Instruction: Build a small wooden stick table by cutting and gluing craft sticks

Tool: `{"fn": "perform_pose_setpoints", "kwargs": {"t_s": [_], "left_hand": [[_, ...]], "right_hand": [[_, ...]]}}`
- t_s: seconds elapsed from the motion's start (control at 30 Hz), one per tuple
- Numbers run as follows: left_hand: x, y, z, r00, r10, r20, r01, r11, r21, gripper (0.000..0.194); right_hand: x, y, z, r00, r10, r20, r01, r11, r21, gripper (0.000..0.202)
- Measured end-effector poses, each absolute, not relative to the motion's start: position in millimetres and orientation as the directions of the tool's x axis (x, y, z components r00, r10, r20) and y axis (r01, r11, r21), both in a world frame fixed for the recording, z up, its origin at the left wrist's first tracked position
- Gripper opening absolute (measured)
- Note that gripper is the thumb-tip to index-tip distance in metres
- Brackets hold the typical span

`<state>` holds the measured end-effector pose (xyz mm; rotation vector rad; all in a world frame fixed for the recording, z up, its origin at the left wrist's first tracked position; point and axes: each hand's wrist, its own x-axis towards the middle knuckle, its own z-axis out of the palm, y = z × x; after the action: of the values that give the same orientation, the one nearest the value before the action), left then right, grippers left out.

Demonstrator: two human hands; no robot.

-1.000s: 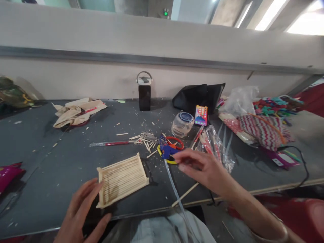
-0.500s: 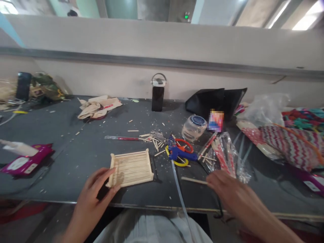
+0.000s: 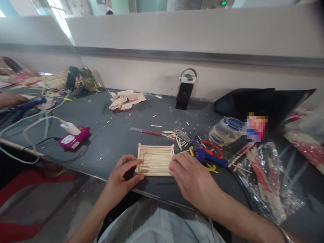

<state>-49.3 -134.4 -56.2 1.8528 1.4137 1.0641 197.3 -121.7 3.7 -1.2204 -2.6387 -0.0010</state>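
A small rectangular tray of pale wooden sticks point(image 3: 155, 162) lies near the table's front edge, its rim raised by sticks at the sides. My left hand point(image 3: 125, 173) grips its left end between thumb and fingers. At the right end, my right hand point(image 3: 188, 172) has its fingers pressed together against the tray's edge; whether a stick is between them is hidden. Just beyond that hand lie a blue glue gun point(image 3: 210, 158) and scissors with red and yellow handles point(image 3: 215, 149). Cut stick pieces point(image 3: 178, 137) are scattered behind the tray.
A clear jar point(image 3: 224, 133) and plastic wrappers point(image 3: 270, 179) lie to the right. At the back stands a black bottle point(image 3: 184, 92) beside crumpled cloth point(image 3: 126, 100). A magenta power strip point(image 3: 74, 137) with cables sits left. Another person's hand point(image 3: 12, 99) is at far left.
My right hand has moved left to the tray's right end; the long stick it held is no longer visible. My left hand stays on the tray. The view has turned left.
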Motion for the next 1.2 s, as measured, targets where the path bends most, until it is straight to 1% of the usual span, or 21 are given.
{"fn": "perform_pose_setpoints", "kwargs": {"t_s": [0.2,0.3,0.47,0.67,0.7,0.77,0.9,0.97,1.07,1.2], "left_hand": [[-48.6,-135.3,-55.8,0.172,0.942,0.289,0.439,-0.336,0.833,0.026],[-47.2,-134.3,-53.7,0.173,0.943,0.283,0.431,-0.331,0.839,0.021],[-47.4,-134.4,-51.5,0.179,0.942,0.283,0.443,-0.334,0.832,0.017],[-47.4,-134.7,-50.5,0.179,0.948,0.264,0.446,-0.318,0.837,0.012],[-47.4,-134.6,-50.3,0.179,0.949,0.260,0.447,-0.314,0.837,0.012],[-47.7,-134.1,-50.0,0.177,0.951,0.254,0.454,-0.308,0.836,0.010],[-47.8,-132.7,-50.3,0.159,0.957,0.243,0.472,-0.290,0.832,0.008],[-47.6,-132.4,-50.1,0.161,0.958,0.238,0.474,-0.287,0.832,0.008],[-47.1,-132.8,-48.8,0.166,0.959,0.230,0.476,-0.282,0.833,0.008],[-47.2,-132.6,-47.6,0.168,0.962,0.214,0.475,-0.270,0.838,0.008]], "right_hand": [[189.8,-118.2,-3.4,-0.640,0.741,0.202,0.744,0.664,-0.078,0.012],[188.5,-116.6,-4.7,-0.641,0.746,0.178,0.737,0.664,-0.125,0.011],[186.7,-110.0,-6.6,-0.642,0.757,0.124,0.727,0.652,-0.215,0.014],[187.8,-107.7,-10.3,-0.648,0.755,0.100,0.716,0.648,-0.260,0.015],[188.5,-106.6,-10.1,-0.648,0.756,0.099,0.710,0.645,-0.283,0.014],[191.3,-102.7,-8.4,-0.642,0.762,0.091,0.689,0.624,-0.367,0.014],[202.3,-91.5,-0.2,-0.603,0.789,0.119,0.577,0.534,-0.619,0.018],[209.0,-87.0,4.3,-0.568,0.810,0.145,0.519,0.489,-0.701,0.019],[216.7,-84.0,7.9,-0.520,0.839,0.160,0.496,0.449,-0.743,0.016],[219.6,-83.7,4.1,-0.534,0.819,0.213,0.460,0.492,-0.739,0.013]]}}
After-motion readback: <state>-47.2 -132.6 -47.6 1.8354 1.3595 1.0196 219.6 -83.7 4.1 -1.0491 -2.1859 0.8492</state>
